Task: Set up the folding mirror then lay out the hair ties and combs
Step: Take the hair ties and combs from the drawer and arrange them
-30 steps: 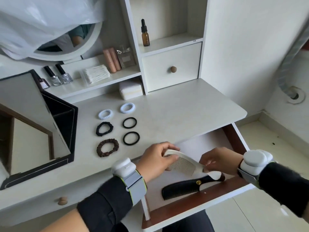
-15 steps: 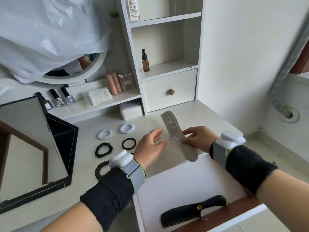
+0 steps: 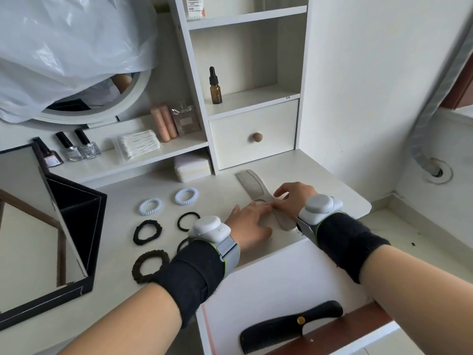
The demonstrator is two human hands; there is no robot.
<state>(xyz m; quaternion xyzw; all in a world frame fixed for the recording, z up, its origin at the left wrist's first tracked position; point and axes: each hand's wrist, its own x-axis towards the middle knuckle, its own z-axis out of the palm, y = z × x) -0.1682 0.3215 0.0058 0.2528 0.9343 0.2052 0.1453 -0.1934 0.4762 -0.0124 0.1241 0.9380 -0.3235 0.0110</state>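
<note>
Nearest, the black comb (image 3: 286,326) lies in the open drawer (image 3: 268,275), not yet laid out. Beyond it on the desk (image 3: 332,190), both hands meet over the pale comb (image 3: 252,184): the right hand (image 3: 294,197) pinches its handle in a light grip, while the left hand (image 3: 249,224) lies flat and open, fingertips steadying the handle and holding nothing. To do this well, press the comb flat, square it beside the hair ties (image 3: 163,221), which sit in two neat columns, and let go without nudging them. The folding mirror (image 3: 38,226) stands open at the far left.
</note>
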